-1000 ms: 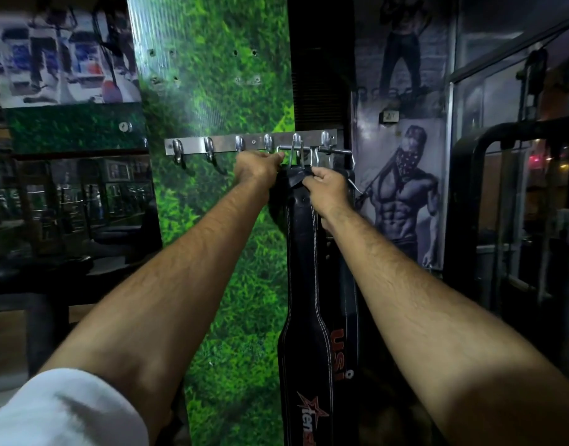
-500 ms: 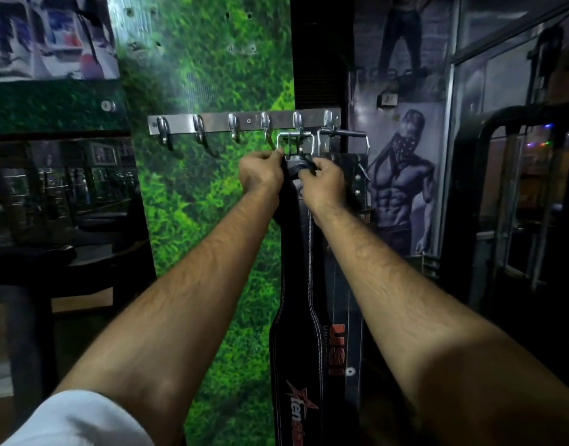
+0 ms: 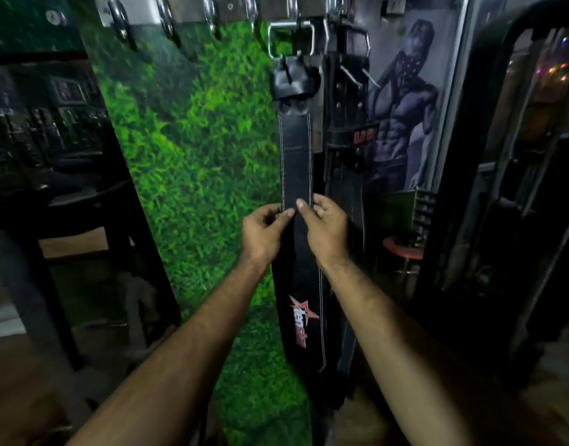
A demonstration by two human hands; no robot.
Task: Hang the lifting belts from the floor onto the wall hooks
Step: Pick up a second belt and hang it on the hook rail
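A black lifting belt (image 3: 295, 156) with white stitching and a red star logo hangs straight down by its metal buckle (image 3: 291, 40) from a hook on the steel hook rail (image 3: 186, 9) at the top. My left hand (image 3: 264, 235) and my right hand (image 3: 325, 231) pinch the belt's two edges about halfway down its narrow strap. A second black belt (image 3: 349, 123) hangs just to the right on the neighbouring hook, partly behind the first.
Several bare hooks (image 3: 165, 22) stand along the rail to the left, over a green grass-print wall (image 3: 193, 162). A poster (image 3: 402, 101) and a black machine frame (image 3: 489, 156) stand at right. Dark mirror and bench (image 3: 51, 156) fill the left.
Both hands have slid down from the buckle at the hook to the middle of the strap. The belt now hangs from the hook by its buckle. The view has moved closer and tilted down.
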